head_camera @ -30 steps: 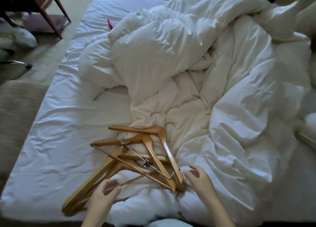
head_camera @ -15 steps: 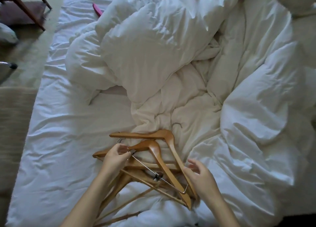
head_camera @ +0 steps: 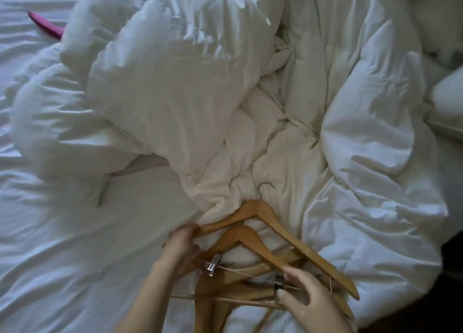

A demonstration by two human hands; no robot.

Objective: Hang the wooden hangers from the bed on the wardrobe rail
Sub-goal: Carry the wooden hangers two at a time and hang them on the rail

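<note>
1. The left hand (head_camera: 181, 247) has its fingers curled around the left arm ends of the upper wooden hangers (head_camera: 265, 242), thumb on the near side; the grip closes on the wood at about 9 o'clock of the pile.
2. The right hand (head_camera: 307, 299) lies over the pile's lower right, at roughly 4 o'clock of it. Its fingers are loosely spread and bent, with the fingertips (head_camera: 285, 270) touching the wood and the thin metal bar; whether they actually pinch the bar cannot be told through the blur.
3. The hangers lie stacked and crossed on the bed (head_camera: 62, 232), near the bottom edge of the view at 6 o'clock. The top two show as inverted V shapes, one nested just below the other.
4. A metal clip (head_camera: 211, 267) sits on the bar of one hanger, just beside the left wrist. A wire hook (head_camera: 266, 184) rises from the topmost hanger at 12 o'clock of the pile, resting on the bedding.
5. A crumpled white duvet (head_camera: 200, 94) is heaped beyond the hangers, filling the centre and the right of the view; the pile's upper edge touches its folds.
6. A pink object (head_camera: 46, 27), partly tucked under the duvet, lies far off at 10 o'clock on the sheet.
7. Pillows (head_camera: 448, 102) sit at 3 o'clock, well apart from the hands.
</note>
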